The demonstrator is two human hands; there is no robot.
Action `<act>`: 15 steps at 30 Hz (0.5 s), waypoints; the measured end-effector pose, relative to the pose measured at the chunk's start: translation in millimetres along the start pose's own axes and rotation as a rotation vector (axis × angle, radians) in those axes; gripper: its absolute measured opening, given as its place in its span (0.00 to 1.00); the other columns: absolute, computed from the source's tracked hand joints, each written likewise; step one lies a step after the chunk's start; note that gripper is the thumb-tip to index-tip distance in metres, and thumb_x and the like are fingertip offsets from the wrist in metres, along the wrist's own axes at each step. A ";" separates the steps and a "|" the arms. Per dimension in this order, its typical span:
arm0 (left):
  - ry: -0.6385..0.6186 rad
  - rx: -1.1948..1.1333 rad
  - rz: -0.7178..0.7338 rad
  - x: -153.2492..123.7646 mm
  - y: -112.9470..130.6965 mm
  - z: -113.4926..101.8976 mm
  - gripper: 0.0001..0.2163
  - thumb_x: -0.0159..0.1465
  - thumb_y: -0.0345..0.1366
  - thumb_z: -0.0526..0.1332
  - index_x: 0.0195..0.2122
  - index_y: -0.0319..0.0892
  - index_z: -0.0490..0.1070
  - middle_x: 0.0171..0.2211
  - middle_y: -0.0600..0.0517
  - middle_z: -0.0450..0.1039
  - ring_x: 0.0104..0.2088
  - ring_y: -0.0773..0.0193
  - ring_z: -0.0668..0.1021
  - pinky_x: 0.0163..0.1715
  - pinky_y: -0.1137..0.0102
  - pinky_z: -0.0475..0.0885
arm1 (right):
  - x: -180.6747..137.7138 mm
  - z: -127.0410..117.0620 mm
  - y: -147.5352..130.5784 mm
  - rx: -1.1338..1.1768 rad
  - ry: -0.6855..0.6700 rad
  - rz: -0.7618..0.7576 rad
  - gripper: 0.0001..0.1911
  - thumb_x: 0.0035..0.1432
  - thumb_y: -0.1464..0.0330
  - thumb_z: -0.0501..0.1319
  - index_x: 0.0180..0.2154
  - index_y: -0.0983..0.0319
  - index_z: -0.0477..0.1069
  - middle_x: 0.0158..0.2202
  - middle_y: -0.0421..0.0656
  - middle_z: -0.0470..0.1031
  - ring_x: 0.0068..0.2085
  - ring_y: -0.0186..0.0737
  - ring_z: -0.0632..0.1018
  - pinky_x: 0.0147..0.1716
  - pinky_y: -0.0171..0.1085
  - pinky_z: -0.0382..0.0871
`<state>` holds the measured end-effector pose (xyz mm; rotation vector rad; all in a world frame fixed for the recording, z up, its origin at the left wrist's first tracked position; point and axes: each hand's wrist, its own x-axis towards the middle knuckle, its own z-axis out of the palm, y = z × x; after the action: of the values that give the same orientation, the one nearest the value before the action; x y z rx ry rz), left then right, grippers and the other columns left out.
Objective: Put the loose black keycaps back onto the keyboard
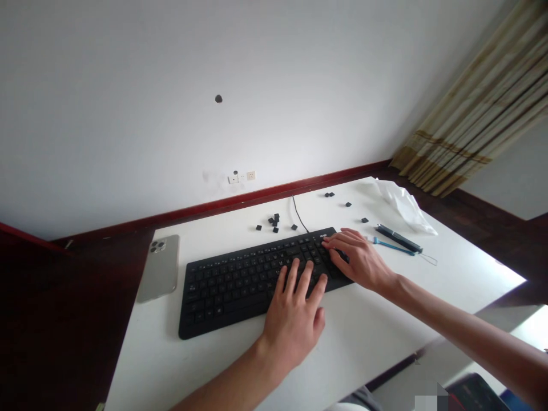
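A black keyboard (240,285) lies on a white table. My left hand (295,319) rests over its right part, fingers spread on the keys and nothing held. Farther right, my right hand (357,257) reaches over the number pad, its fingertips on the keys near the top and its thumb apart from them. The right hand covers part of the pad, so the keys under it are hidden. Behind the keyboard lie several loose black keycaps (275,220), with another keycap (365,220) farther right. The keyboard's cable (299,212) runs toward the far table edge.
A silver phone (159,268) lies left of the keyboard. To the right are a blue-handled tool (396,246), a dark pen-like tool (398,238) and a thin wire loop (428,259). A crumpled white bag (405,205) sits near the far right table edge.
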<state>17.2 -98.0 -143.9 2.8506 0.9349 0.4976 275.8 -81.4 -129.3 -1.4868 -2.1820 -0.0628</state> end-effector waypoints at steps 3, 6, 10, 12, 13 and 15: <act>-0.005 0.012 0.001 -0.3 0.6 -1.1 0.27 0.74 0.46 0.54 0.73 0.50 0.58 0.75 0.47 0.54 0.74 0.44 0.57 0.70 0.46 0.60 | -4.5 4.9 -1.8 -0.008 0.041 0.011 0.15 0.68 0.70 0.58 0.53 0.55 0.77 0.52 0.47 0.83 0.50 0.53 0.82 0.60 0.60 0.69; -0.006 0.018 -0.001 -0.4 1.1 -2.4 0.26 0.75 0.47 0.53 0.73 0.50 0.59 0.75 0.47 0.54 0.74 0.44 0.57 0.70 0.47 0.60 | -8.6 8.2 -4.2 -0.008 0.073 0.034 0.15 0.68 0.70 0.57 0.52 0.57 0.77 0.51 0.49 0.82 0.49 0.53 0.81 0.56 0.58 0.71; 0.002 0.032 0.006 -0.6 1.5 -3.1 0.27 0.74 0.47 0.54 0.73 0.48 0.59 0.74 0.45 0.55 0.74 0.43 0.58 0.69 0.46 0.61 | -10.2 11.8 -6.6 0.002 0.101 0.040 0.13 0.68 0.70 0.57 0.49 0.58 0.78 0.47 0.48 0.83 0.46 0.52 0.81 0.56 0.58 0.70; 0.005 0.044 0.013 -0.8 1.5 -3.1 0.27 0.74 0.47 0.55 0.73 0.48 0.58 0.74 0.45 0.55 0.74 0.43 0.58 0.69 0.45 0.61 | -10.3 14.1 -7.5 0.012 0.124 0.057 0.13 0.68 0.70 0.57 0.49 0.57 0.78 0.46 0.48 0.83 0.46 0.52 0.81 0.54 0.58 0.71; 0.005 0.049 0.015 -0.9 1.4 -3.2 0.27 0.74 0.47 0.55 0.73 0.48 0.58 0.74 0.45 0.55 0.74 0.43 0.57 0.69 0.45 0.61 | -10.5 15.2 -7.8 0.018 0.133 0.068 0.13 0.68 0.70 0.57 0.49 0.57 0.78 0.47 0.48 0.83 0.46 0.52 0.81 0.54 0.57 0.71; 0.002 0.047 0.015 -1.0 0.9 -3.4 0.27 0.74 0.47 0.54 0.73 0.48 0.58 0.74 0.45 0.54 0.74 0.43 0.57 0.70 0.46 0.61 | -10.9 16.4 -7.7 0.030 0.139 0.082 0.13 0.68 0.70 0.57 0.49 0.56 0.78 0.49 0.48 0.83 0.48 0.52 0.81 0.53 0.56 0.72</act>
<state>15.7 -99.3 -140.9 2.9022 0.9381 0.4864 265.9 -88.9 -146.4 -1.5079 -2.0022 -0.1018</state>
